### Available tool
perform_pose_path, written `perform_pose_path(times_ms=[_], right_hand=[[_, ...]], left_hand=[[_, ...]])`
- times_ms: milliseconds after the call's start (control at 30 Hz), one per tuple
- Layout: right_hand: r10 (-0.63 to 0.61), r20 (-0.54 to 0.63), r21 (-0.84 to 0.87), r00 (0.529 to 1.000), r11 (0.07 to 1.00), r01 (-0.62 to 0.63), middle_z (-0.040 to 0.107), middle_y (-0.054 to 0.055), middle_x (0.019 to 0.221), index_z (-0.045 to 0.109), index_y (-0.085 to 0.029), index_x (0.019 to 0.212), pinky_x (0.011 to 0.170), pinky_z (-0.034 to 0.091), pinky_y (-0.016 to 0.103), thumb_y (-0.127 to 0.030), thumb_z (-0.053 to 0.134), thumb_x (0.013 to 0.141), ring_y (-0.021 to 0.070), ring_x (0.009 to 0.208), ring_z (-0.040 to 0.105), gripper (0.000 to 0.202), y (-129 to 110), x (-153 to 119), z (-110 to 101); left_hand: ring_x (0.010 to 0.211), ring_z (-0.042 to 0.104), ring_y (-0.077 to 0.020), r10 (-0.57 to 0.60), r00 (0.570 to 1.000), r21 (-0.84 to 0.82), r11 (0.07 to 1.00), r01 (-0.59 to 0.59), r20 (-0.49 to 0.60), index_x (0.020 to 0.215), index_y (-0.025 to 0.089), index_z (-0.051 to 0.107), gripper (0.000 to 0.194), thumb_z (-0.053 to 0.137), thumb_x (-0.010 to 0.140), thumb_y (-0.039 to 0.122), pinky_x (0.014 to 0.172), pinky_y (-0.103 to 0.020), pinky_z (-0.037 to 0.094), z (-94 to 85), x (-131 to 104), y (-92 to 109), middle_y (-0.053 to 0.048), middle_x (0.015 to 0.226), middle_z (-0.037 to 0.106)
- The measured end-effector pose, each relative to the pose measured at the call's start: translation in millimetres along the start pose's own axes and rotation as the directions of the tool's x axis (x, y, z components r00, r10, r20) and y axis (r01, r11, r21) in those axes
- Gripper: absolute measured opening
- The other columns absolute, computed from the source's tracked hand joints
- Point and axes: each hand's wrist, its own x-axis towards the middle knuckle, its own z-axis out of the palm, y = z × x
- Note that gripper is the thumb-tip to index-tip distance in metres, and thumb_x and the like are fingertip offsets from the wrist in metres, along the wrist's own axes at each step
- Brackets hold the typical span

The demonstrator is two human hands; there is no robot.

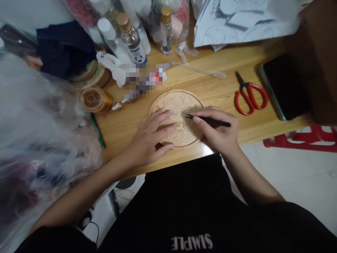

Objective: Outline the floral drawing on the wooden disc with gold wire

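A round wooden disc [184,100] with a fine line pattern lies on the wooden table. Its lower middle bears a small gold ring shape [180,127]. My left hand [151,135] rests on the disc's left part, fingers spread, palm down. In my right hand [219,130] are black tweezers [214,122], pinched between thumb and fingers, their tips pointing left over the disc's right half. Whether the tips hold anything is too small to tell. Thin gold wire [166,96] shows at the disc's upper left edge.
Red-handled pliers [244,100] and a phone [286,86] lie on the right. A wire spool [96,99] and a green pen [98,131] are at the left. Behind stand bottles [134,44], a small vial [166,31] and paper sheets [237,24]. A plastic pipette [205,71] lies behind the disc.
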Motion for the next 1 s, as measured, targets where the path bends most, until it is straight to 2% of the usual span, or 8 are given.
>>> perform_pose_path(times_ms=[133, 333, 533, 733, 900, 1000], right_hand=[[-0.027, -0.005, 0.011, 1.000, 1.000, 0.027, 0.079, 0.002, 0.091, 0.077, -0.023, 0.092, 0.078, 0.060, 0.033, -0.015, 0.071, 0.082, 0.0160, 0.085, 0.074, 0.014, 2.3, 0.1, 0.6], [-0.040, 0.002, 0.033, 0.999, 0.999, 0.040, 0.079, 0.001, 0.092, 0.077, -0.024, 0.092, 0.080, 0.059, 0.033, -0.017, 0.071, 0.082, 0.0153, 0.086, 0.074, 0.014, 3.6, -1.3, 0.8], [-0.031, 0.013, 0.047, 0.999, 0.998, 0.030, 0.079, 0.001, 0.092, 0.077, -0.024, 0.091, 0.080, 0.060, 0.034, -0.018, 0.070, 0.083, 0.0159, 0.087, 0.074, 0.012, 2.8, -1.5, 0.0], [0.009, -0.006, 0.066, 1.000, 0.998, -0.009, 0.079, 0.001, 0.091, 0.077, -0.023, 0.090, 0.077, 0.059, 0.031, -0.017, 0.071, 0.082, 0.0147, 0.086, 0.073, 0.012, 1.1, -3.6, 0.1], [0.063, -0.106, 0.029, 0.992, 0.998, -0.061, 0.079, 0.001, 0.091, 0.076, -0.023, 0.090, 0.080, 0.061, 0.032, -0.015, 0.070, 0.083, 0.0151, 0.087, 0.074, 0.012, -9.0, -15.9, 7.7], [0.095, -0.158, -0.004, 0.983, 0.995, -0.096, 0.079, 0.001, 0.096, 0.075, -0.024, 0.094, 0.085, 0.061, 0.035, -0.014, 0.070, 0.084, 0.0158, 0.091, 0.074, 0.015, -16.6, -27.9, 14.9]], left_hand=[[0.145, 0.040, -0.0302, -0.005, 1.000, -0.034, 0.999, 0.004, -0.009, 0.132, 0.018, 0.057, 0.039, 0.062, 0.094, 0.026, 0.117, -0.056, 0.041, -1.3, 1.9, 0.2, -0.019, 0.151, 0.046], [0.145, 0.041, -0.0328, -0.022, 1.000, -0.092, 0.996, 0.021, -0.011, 0.126, 0.014, 0.062, 0.034, 0.063, 0.093, 0.022, 0.116, -0.058, 0.041, -4.9, 6.9, -0.1, -0.022, 0.151, 0.044], [0.144, 0.044, -0.0254, -0.085, 0.996, -0.095, 0.992, 0.082, -0.027, 0.121, 0.019, 0.063, 0.025, 0.060, 0.097, 0.024, 0.114, -0.051, 0.047, -10.5, 11.4, 4.3, -0.017, 0.150, 0.047], [0.138, 0.050, -0.0234, -0.159, 0.985, -0.163, 0.976, 0.146, -0.073, 0.114, 0.021, 0.065, 0.018, 0.059, 0.097, 0.020, 0.111, -0.048, 0.050, -15.9, 13.0, 3.5, -0.014, 0.146, 0.052], [0.135, 0.053, -0.0229, -0.109, 0.985, -0.137, 0.986, 0.091, -0.134, 0.114, 0.021, 0.063, 0.018, 0.057, 0.096, 0.020, 0.109, -0.049, 0.052, -13.7, 14.9, -1.9, -0.013, 0.142, 0.054], [0.134, 0.053, -0.0239, 0.026, 0.984, -0.033, 0.999, -0.032, -0.179, 0.111, 0.021, 0.063, 0.019, 0.056, 0.094, 0.017, 0.110, -0.050, 0.051, -7.5, 13.1, -3.4, -0.012, 0.139, 0.057]])
